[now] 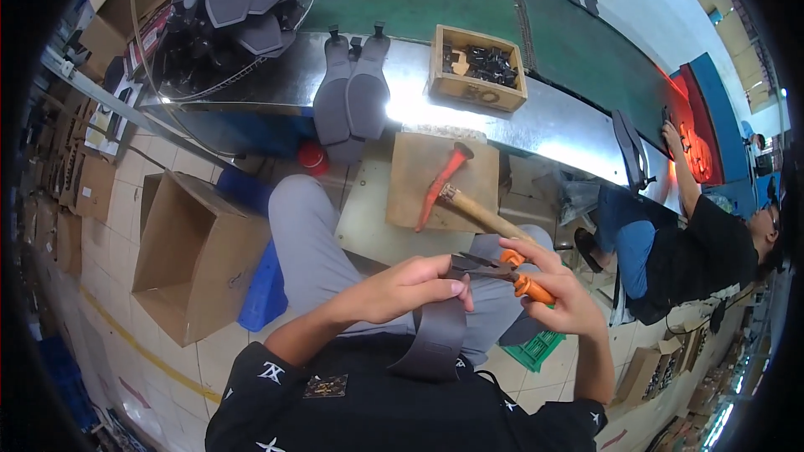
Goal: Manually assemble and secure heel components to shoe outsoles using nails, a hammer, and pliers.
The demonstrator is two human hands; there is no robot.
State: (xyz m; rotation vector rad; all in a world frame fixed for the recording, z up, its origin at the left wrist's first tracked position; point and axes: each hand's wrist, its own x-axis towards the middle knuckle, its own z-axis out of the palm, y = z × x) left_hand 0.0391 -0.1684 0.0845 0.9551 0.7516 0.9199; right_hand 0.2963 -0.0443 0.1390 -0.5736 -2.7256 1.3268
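My left hand [394, 291] is closed on a dark grey shoe insole [437, 339], whose broad curved end hangs down in front of my shirt. In my right hand [571, 295] is a pair of pliers with orange handles [533, 288], the handles slightly apart. The plier jaws point left and meet the insole's narrow end beside my left fingertips. Whether they grip it is hidden. Beyond my hands, a hammer with a red head [440, 188] and a wooden handle lies on a brown board [406, 163] in front of my knees.
A metal-edged bench [561, 130] with a green belt [402, 0] runs ahead. On it stand a wooden box of small black parts [452, 90], several insoles [367, 96] and a heaped basket [243, 0]. A cardboard box [188, 259] stands left; a co-worker [695, 259] sits right.
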